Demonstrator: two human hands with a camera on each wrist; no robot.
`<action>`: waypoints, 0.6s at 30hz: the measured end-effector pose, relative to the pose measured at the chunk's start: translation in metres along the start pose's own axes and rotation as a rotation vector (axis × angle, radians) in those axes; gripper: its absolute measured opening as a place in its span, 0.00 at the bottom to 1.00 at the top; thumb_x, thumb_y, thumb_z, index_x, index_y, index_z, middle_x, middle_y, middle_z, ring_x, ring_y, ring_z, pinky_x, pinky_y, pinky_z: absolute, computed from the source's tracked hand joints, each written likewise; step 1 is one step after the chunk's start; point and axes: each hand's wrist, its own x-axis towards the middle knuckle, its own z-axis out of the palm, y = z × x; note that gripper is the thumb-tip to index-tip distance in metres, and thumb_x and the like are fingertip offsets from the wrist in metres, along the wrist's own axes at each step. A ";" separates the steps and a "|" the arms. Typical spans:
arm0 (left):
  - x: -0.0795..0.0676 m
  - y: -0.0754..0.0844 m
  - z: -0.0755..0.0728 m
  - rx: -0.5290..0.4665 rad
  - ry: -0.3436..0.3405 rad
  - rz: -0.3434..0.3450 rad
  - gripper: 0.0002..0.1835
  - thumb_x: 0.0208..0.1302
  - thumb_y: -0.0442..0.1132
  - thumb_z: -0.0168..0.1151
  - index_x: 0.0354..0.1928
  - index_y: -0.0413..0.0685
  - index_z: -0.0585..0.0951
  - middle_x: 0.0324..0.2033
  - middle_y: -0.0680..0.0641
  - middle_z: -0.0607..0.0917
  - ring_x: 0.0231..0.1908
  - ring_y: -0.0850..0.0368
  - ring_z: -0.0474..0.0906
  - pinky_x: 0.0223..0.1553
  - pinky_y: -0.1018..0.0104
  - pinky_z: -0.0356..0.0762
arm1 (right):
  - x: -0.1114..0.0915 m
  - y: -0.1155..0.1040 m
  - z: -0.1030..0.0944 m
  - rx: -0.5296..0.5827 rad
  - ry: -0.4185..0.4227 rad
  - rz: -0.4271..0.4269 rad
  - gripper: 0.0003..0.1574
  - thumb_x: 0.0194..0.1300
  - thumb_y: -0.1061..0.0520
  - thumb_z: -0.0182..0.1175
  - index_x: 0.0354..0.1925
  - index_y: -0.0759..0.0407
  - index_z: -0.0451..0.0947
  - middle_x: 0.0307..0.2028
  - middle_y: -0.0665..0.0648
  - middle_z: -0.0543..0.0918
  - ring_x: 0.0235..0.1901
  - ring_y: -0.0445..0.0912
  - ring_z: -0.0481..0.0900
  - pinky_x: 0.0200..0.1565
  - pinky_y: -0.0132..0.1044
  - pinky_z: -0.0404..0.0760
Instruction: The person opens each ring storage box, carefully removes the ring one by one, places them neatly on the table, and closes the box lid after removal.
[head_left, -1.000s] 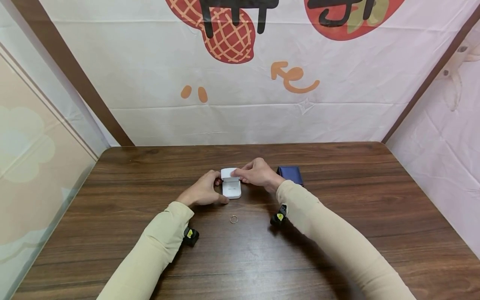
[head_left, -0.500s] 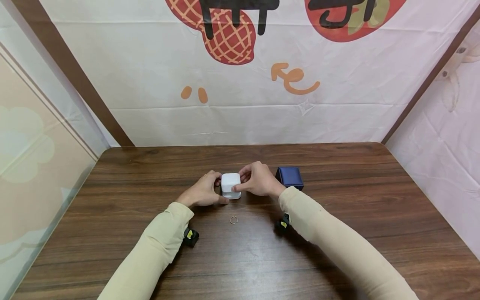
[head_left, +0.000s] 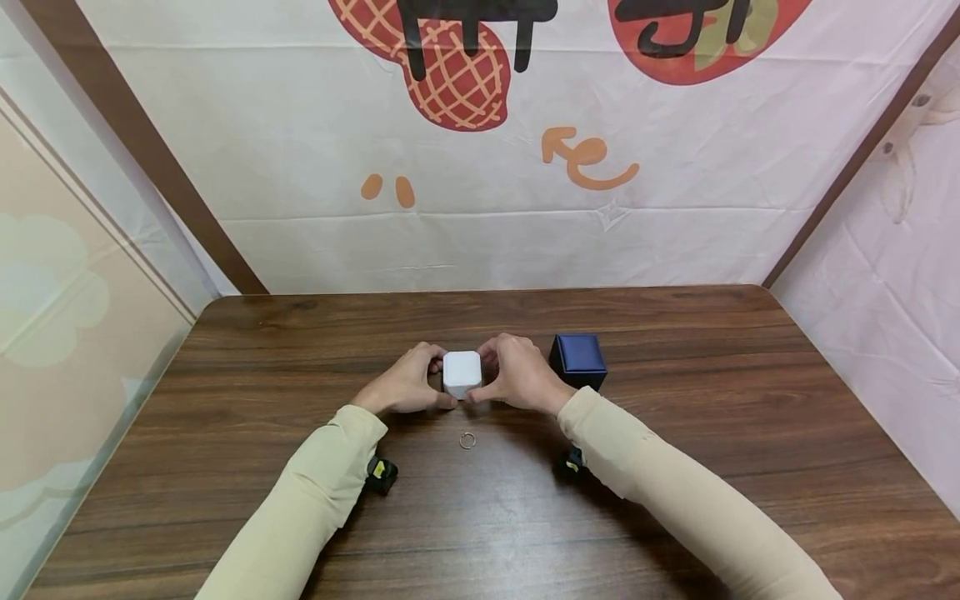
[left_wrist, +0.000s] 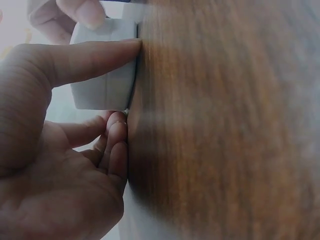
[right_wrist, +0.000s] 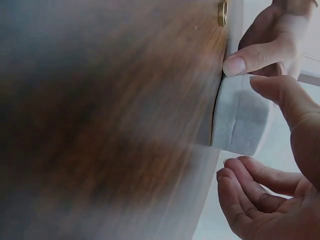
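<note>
A small white ring box (head_left: 462, 372) stands closed on the wooden table, between both hands. My left hand (head_left: 406, 381) holds it from the left, thumb along its near face and fingers curled at its far side. From the right, my right hand (head_left: 520, 372) holds it too, its thumb at the near edge and its fingers behind. In the right wrist view the white box (right_wrist: 242, 115) lies between that thumb and the fingertips. A thin gold ring (head_left: 467, 440) lies on the table just in front of the box. The inside of the box is hidden.
A dark blue box (head_left: 580, 358) stands right behind the right wrist, close to the forearm. The brown wooden table (head_left: 300, 333) ends at a printed white cloth wall (head_left: 480, 242) at the back. Black wrist cameras (head_left: 382, 476) hang below the wrists.
The right hand has swung the white ring box's lid down toward me, from open to closed, then lowered to the box's right side. The left hand has stayed in place.
</note>
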 end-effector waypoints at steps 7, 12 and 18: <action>-0.004 0.002 -0.004 -0.012 -0.012 -0.006 0.36 0.46 0.38 0.80 0.56 0.29 0.74 0.46 0.40 0.75 0.49 0.45 0.71 0.54 0.54 0.70 | -0.019 0.002 -0.016 -0.026 0.102 -0.103 0.39 0.48 0.47 0.82 0.54 0.66 0.81 0.45 0.60 0.82 0.47 0.54 0.81 0.49 0.46 0.79; -0.004 0.005 -0.006 -0.003 -0.020 0.003 0.39 0.45 0.39 0.82 0.58 0.28 0.74 0.47 0.39 0.75 0.50 0.45 0.72 0.55 0.53 0.71 | -0.033 0.016 -0.040 -0.047 0.214 -0.172 0.39 0.46 0.49 0.83 0.53 0.67 0.82 0.43 0.61 0.83 0.45 0.54 0.82 0.48 0.46 0.81; -0.006 0.017 -0.013 0.045 0.033 0.062 0.45 0.47 0.43 0.82 0.64 0.29 0.72 0.52 0.37 0.76 0.53 0.42 0.74 0.58 0.49 0.72 | -0.049 0.046 -0.072 0.013 0.249 -0.126 0.37 0.48 0.54 0.82 0.54 0.66 0.81 0.44 0.61 0.83 0.45 0.54 0.82 0.49 0.49 0.81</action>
